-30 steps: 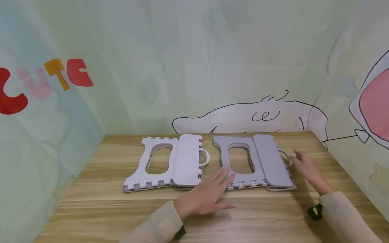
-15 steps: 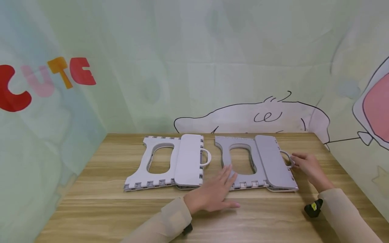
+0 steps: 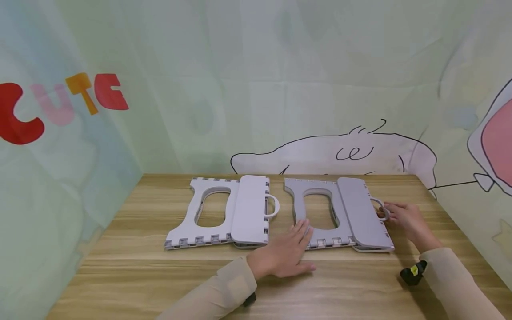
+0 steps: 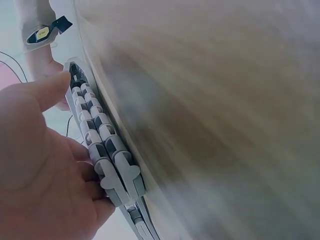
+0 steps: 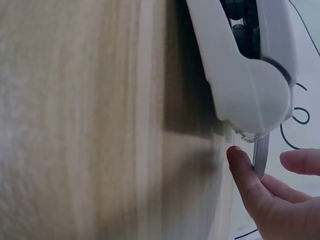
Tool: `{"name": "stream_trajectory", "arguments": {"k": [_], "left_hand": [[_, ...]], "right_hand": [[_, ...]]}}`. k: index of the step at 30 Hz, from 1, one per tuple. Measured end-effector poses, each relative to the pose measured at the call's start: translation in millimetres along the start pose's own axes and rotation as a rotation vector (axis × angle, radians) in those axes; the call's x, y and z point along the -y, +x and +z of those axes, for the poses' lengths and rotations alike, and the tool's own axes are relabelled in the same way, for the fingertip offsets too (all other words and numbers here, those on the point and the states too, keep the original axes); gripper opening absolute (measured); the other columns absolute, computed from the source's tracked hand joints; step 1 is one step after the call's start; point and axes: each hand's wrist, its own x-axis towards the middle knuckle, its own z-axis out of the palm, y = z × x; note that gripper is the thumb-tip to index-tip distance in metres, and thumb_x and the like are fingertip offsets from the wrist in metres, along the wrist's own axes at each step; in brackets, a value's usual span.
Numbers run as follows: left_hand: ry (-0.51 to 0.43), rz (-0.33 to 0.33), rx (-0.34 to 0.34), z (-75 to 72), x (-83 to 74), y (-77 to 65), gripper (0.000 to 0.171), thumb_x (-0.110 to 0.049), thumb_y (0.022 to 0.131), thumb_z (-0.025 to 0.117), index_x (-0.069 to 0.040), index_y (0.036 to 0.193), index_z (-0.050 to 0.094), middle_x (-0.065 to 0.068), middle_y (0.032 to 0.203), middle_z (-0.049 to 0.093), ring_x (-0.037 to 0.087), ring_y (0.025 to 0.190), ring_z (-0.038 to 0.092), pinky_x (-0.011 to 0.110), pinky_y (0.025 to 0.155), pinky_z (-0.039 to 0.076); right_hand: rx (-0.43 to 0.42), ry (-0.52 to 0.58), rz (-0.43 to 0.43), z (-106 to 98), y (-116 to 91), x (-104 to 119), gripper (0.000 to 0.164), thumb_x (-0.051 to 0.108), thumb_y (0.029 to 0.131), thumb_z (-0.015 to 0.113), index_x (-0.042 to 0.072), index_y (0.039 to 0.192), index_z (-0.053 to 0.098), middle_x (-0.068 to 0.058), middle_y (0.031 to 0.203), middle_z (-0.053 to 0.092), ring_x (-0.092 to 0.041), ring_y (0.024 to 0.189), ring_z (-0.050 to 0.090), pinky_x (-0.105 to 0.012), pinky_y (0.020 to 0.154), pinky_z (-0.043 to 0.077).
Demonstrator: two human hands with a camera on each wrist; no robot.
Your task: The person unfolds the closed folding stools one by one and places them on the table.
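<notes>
A grey folding step stool [image 3: 362,213] lies folded flat on the right, its loop handle [image 3: 387,214] pointing right. My left hand [image 3: 286,253] rests on its near-left corner, fingers straight and thumb spread away; the hinged edge [image 4: 107,135] appears beside that palm in the left wrist view. At the handle, my right hand [image 3: 408,222] has its fingers hooked round the loop. In the right wrist view, fingers [image 5: 247,182] lie on both sides of the handle [image 5: 260,157] while the thumb stands apart. Left of both hands lies a white folding step stool [image 3: 250,213], also flat.
The stools lie on a wood-grain table [image 3: 160,284]. A printed cloth backdrop [image 3: 200,89] hangs behind the table and along its sides. Dark wrist-worn devices show under both sleeves, such as the right one [image 3: 412,273].
My right hand has moved from beside the grey stool's handle onto it, with fingertips now inside the loop. The left hand stays on the corner. The view has shifted slightly; both stools lie as before.
</notes>
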Motion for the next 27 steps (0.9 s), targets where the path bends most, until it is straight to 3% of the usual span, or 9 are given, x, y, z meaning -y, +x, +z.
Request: {"name": "stream_trajectory", "arguments": {"k": [20, 27], "left_hand": [[-0.02, -0.001, 0.018, -0.5, 0.7, -1.4, 0.083, -0.056, 0.104, 0.036, 0.003, 0.157, 0.011, 0.024, 0.163, 0.001, 0.031, 0.151, -0.001, 0.037, 0.122, 0.01], [-0.033, -0.008, 0.015, -2.5, -0.3, -3.4, 0.081, -0.053, 0.105, 0.036, 0.004, 0.157, 0.01, 0.024, 0.163, 0.001, 0.031, 0.151, 0.0, 0.037, 0.121, 0.01]], "right_hand": [[-0.071, 0.16, 0.008, 4.6, -0.1, -3.7, 0.056, 0.017, 0.104, 0.053, -0.02, 0.142, 0.036, 0.005, 0.086, 0.071, -0.001, 0.076, 0.065, -0.019, 0.072, 0.057], [-0.134, 0.229, 0.031, 5.3, -1.8, -0.9, 0.055, 0.017, 0.102, 0.055, -0.02, 0.14, 0.04, 0.013, 0.077, 0.067, 0.003, 0.072, 0.062, -0.016, 0.068, 0.056]]}}
